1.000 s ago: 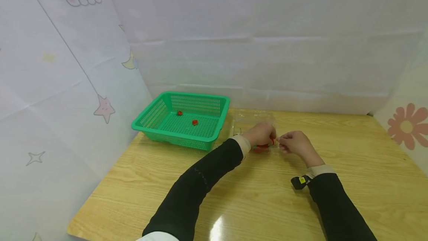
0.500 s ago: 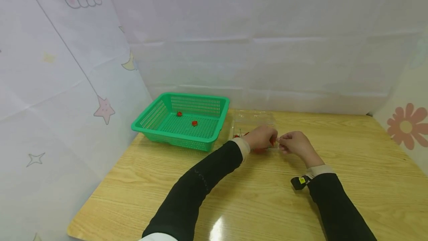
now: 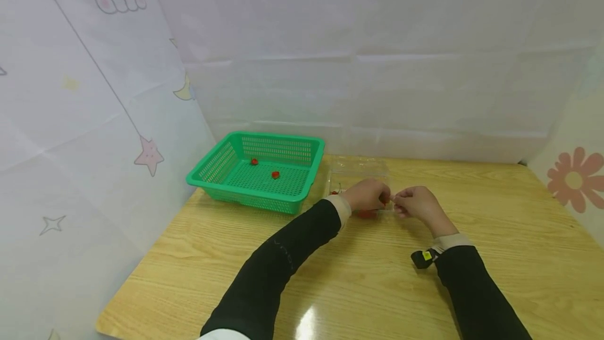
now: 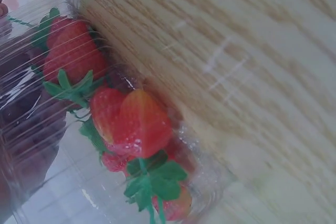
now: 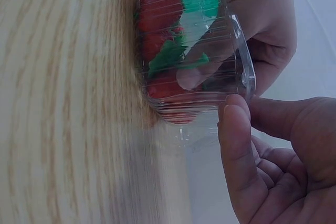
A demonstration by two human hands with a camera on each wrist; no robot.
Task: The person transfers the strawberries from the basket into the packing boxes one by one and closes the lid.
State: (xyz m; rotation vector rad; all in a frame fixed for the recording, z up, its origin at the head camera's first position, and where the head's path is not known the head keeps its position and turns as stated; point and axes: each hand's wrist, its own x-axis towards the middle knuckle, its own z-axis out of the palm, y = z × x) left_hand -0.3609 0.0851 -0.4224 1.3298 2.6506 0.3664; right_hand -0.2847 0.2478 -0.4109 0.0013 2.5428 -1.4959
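A clear plastic box (image 3: 360, 167) stands on the table, its lid raised at the back. Through its ribbed wall in the left wrist view, strawberries (image 4: 142, 124) with green leaves lie along the near side. My left hand (image 3: 368, 194) reaches down into the box with curled fingers. A fingertip (image 5: 190, 78) meets a strawberry (image 5: 165, 86) at the box's right end, and red shows at the fingers from above. The thumb's contact is hidden. At the right corner, my right hand (image 3: 417, 202) pinches the rim (image 5: 247, 80) between thumb and forefinger.
A green perforated basket (image 3: 255, 192) stands left of the box, with two small red fruits (image 3: 276, 174) on its floor. Something small and red with a thin stem (image 3: 334, 192) lies in the box's left part. A cloth wall (image 3: 377, 93) rises behind the wooden table (image 3: 358, 277).
My left hand has lowered slightly within the box, and the red at its fingertips has sunk with it. My right hand keeps its pinch at the corner; the basket stays put.
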